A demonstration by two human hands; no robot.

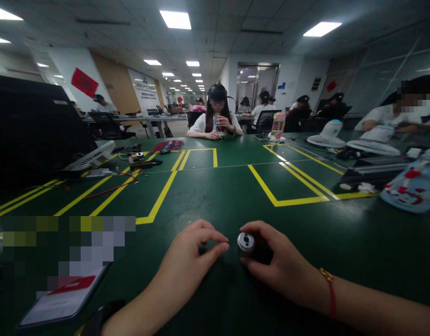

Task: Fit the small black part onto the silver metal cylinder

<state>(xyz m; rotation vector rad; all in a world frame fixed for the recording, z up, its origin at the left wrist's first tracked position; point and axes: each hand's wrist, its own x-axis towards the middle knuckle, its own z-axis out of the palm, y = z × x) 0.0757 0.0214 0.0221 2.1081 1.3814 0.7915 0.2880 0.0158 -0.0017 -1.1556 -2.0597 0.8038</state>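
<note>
A small silver metal cylinder [246, 242] with dark holes in its top face, resembling a small motor, stands upright on the green table. My right hand [276, 261] curves around it from the right, index finger at its far side and thumb at its near side. Just left of it, apart from the cylinder, is my left hand [197, 249]. Its thumb and index finger are pinched together; anything between the tips is too small to make out. A red cord bracelet [331, 291] circles my right wrist.
A phone [66, 294] lies at the lower left. Cables and small parts [138, 158] lie at the back left, by a black box [33, 135]. Two white fans [327, 135] and a blue patterned bag [416, 182] stand right. A person [217, 116] sits opposite, holding a drink.
</note>
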